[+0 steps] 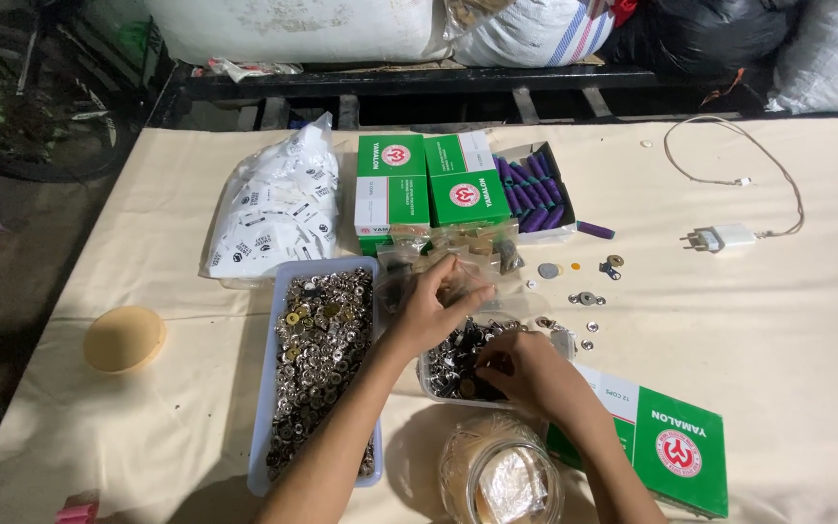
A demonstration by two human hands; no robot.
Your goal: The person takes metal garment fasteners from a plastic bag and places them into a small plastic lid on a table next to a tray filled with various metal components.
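- A small clear tub [458, 364] of dark metal snap parts sits at lower centre, kept close, seemingly for easy picking.
- The right hand [528, 374] is curled over its right edge, fingertips pinched on something too small to identify.
- The left hand [435, 306], fingers bunched, hovers above its upper rim by a clear plastic bag [443, 254]; whether it holds anything cannot be told.
- A long tray [273, 388] of silvery fasteners lies just left; 2 green boxes [426, 189] stand above.

a cream cloth covers the counter [788, 330]. dark floor [12, 281] lies to its left, and white sacks [293, 29] rest on a black rack [419, 87] behind.
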